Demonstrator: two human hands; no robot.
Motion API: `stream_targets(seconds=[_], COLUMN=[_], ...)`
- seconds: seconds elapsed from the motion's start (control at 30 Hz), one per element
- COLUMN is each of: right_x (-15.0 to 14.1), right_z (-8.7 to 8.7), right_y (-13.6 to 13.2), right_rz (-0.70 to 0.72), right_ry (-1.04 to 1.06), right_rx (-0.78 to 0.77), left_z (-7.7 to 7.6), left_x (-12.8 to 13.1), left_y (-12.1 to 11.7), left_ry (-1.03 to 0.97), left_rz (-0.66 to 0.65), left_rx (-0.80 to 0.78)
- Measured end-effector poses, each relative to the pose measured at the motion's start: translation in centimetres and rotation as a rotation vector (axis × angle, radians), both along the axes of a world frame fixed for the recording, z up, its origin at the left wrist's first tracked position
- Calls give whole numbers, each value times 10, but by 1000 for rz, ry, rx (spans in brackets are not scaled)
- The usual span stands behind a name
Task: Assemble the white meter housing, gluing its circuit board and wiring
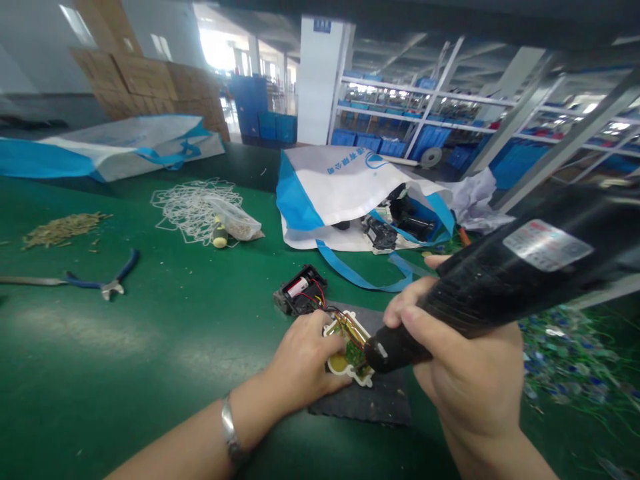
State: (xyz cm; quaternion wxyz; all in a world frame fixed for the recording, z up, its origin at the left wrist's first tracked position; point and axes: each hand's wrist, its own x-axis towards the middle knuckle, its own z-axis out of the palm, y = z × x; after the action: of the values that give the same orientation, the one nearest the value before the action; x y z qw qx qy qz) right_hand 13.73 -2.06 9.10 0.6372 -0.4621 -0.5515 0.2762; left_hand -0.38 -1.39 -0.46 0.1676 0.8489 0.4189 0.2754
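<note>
My left hand [310,350] grips the edge of a white plastic housing [369,382] with a green circuit board [354,352] inside, over a dark mat [360,403]. Wires run from the board to a black battery case [300,291] holding a red-and-white cell. Wrapped round a black electric screwdriver [480,280], my right hand [465,360] tilts its tip end down onto the right side of the board. The bit itself is hidden from me.
A white-and-blue bag [330,187] with black parts spilling out lies behind the mat. Blue-handled pliers [107,280], a pile of screws [65,230] and white wire loops [195,207] lie left. Green wires [575,360] sit at right.
</note>
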Motion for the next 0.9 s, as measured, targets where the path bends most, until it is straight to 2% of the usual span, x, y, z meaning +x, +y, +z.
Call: stream_targets(seconds=[0.1,0.2,0.37,0.53,0.63,0.7,0.8,0.9], right_x=[1,0,2,5,6,5,3,2], right_z=[1,1,1,7,10,11,9,7], right_y=[-2,-5,-10,-7,-3,0,2,1], right_rz=[47,67,94,45,49,51,43,24], right_ry=[70,49,-32,26,82,124,161,146], right_rx=[-47,-41,-31,24,51,68,88,89], left_z=[4,4,3,4,2,1,0,3], left_x=[-4,-5,-6,-8,-3,3,11,12], left_y=[2,2,3,3,1,-1,-1,1], left_ry=[44,40,63,-10,-213,-412,-716,-935], left_rz=[-55,-96,-73,-77,-6,81,188,282], left_rx=[-39,-10,78,109,-6,-138,-429,-725])
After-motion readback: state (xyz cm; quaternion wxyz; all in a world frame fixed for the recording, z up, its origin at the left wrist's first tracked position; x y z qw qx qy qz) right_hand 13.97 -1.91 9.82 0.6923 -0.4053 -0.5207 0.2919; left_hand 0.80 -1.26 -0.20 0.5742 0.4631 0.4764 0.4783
